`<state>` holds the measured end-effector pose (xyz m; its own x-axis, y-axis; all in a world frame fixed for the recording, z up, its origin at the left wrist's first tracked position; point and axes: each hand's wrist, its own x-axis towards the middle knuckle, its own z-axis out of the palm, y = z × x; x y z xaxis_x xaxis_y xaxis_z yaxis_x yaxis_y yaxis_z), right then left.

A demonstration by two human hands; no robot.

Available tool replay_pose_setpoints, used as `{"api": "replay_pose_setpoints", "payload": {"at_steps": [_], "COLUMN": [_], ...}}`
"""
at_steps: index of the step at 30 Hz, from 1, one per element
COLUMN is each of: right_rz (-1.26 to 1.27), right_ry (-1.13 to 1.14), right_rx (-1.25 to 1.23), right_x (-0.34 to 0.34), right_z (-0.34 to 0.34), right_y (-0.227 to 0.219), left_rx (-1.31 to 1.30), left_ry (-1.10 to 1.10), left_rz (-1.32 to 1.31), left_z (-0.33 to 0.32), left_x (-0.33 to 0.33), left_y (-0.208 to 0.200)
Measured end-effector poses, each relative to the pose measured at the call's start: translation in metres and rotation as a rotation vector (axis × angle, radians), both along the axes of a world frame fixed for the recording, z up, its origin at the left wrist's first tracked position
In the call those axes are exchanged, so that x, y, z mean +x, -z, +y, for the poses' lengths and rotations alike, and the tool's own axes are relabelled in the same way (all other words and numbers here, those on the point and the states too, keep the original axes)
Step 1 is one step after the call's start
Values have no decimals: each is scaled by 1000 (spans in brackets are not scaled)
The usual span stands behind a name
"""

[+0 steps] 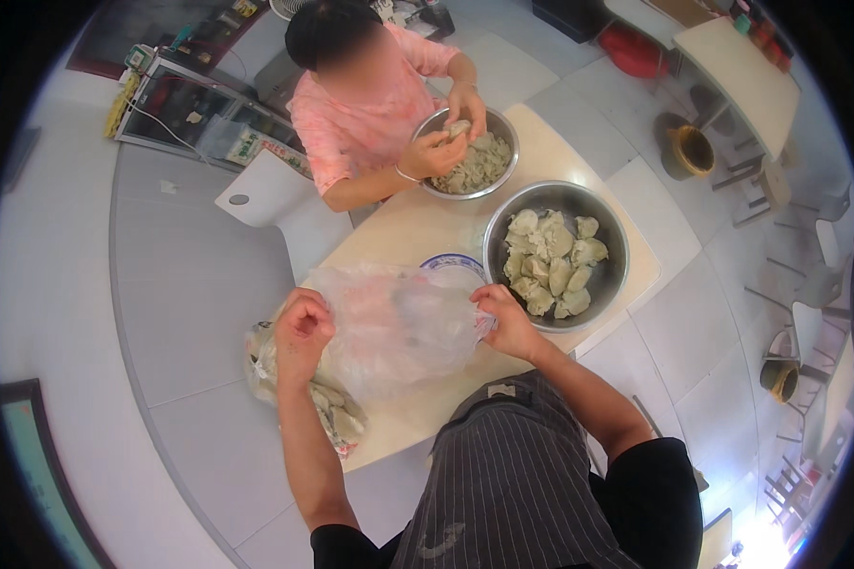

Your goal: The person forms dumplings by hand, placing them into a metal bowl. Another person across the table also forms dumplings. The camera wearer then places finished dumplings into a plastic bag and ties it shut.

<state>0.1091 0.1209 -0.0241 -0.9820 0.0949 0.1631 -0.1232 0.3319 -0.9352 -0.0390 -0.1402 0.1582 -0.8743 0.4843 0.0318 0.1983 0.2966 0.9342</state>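
Observation:
A clear, crumpled plastic bag [403,332] is stretched above the table between my two hands. My left hand [304,330] has its fingers curled closed at the bag's left edge. At the other edge, my right hand [506,321] pinches the plastic, close to a large steel bowl [620,248]. Pale grey-green lumpy pieces [547,261], of a kind I cannot make out, lie in that bowl. Below my left wrist sits a filled plastic bag [337,410] with similar pale contents. A blue-rimmed white plate [453,261] is partly covered by the stretched bag.
Across the pale table [579,161] a person in a pink shirt [351,123] handles a pale piece over a second steel bowl [510,171] of smaller pieces. A white chair [256,194] stands left of the table. Bins, stools and another table [745,81] are at right.

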Motion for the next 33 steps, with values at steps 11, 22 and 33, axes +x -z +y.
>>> {"api": "replay_pose_setpoints", "payload": {"at_steps": [11, 22, 33], "right_rz": [12, -11, -25], "right_ry": [74, 72, 84], "right_rx": [-5, 23, 43], "right_x": [13, 22, 25], "right_z": [-11, -15, -19], "right_y": [11, 16, 22], "left_rx": [-133, -424, -370], "left_ry": [-221, -254, -287], "left_rz": [36, 136, -11], "left_z": [11, 19, 21], "left_x": [13, 24, 27], "left_y": [-4, -27, -29]}}
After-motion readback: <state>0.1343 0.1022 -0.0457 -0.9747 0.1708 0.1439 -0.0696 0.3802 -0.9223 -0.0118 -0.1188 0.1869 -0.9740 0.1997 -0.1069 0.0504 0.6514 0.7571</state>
